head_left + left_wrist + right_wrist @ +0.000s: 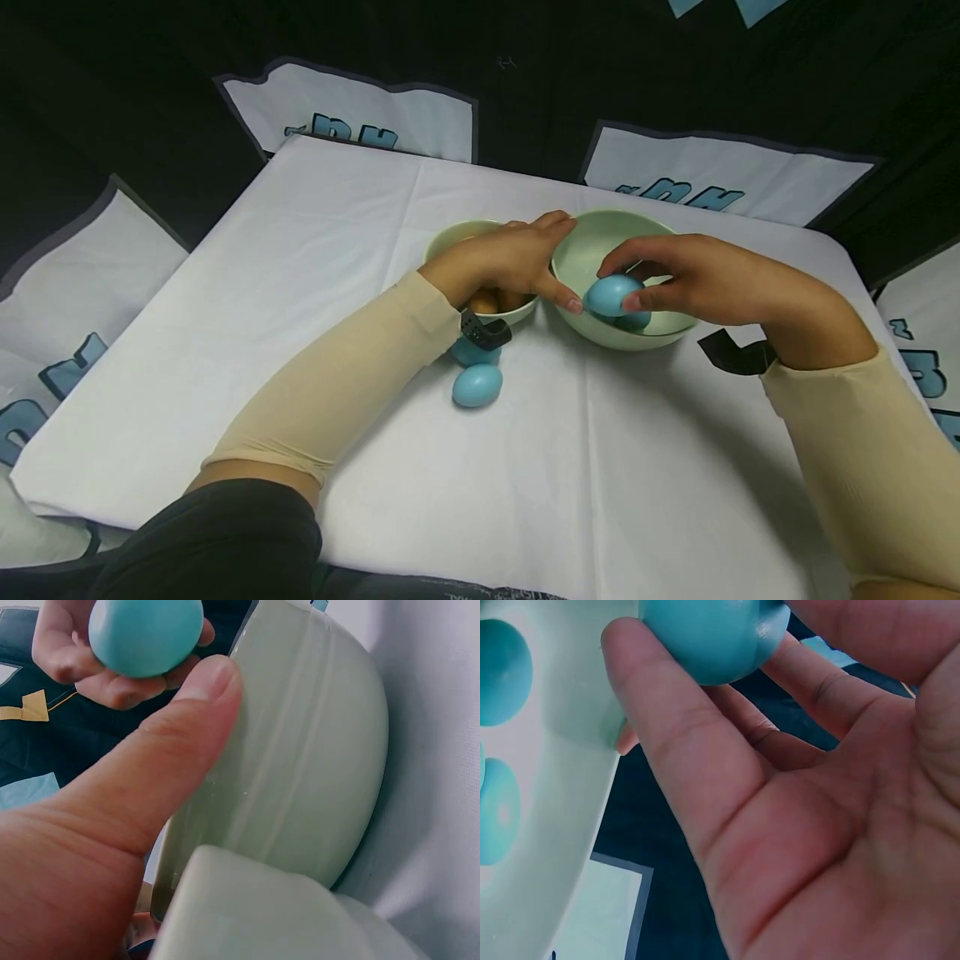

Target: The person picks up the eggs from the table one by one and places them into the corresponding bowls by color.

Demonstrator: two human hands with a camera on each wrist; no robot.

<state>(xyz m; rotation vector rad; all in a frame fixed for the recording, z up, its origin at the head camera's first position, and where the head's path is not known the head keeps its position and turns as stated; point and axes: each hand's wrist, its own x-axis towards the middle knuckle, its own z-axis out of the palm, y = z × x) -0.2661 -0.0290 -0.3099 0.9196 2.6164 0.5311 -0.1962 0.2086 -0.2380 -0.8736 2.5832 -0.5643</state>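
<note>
My right hand [690,279] pinches a light blue egg [609,294] between thumb and fingers over the larger pale green bowl [600,233]. Other blue eggs [502,671] lie inside that bowl in the right wrist view, one of them [636,322] just under the held egg. At the bowl's left side is my left hand [517,257], fingers spread and extended. Its thumb [169,742] rests at the rim in the left wrist view. Under the left wrist stands a smaller pale green bowl [452,237] with brown eggs [483,301], partly hidden by the arm.
Two blue eggs lie on the white tablecloth [405,517] in front of the smaller bowl: one egg [477,386] in plain sight, the other egg [474,353] partly behind the left wrist's black strap [486,331]. A dark cloth [525,92] with white panels hangs behind the table.
</note>
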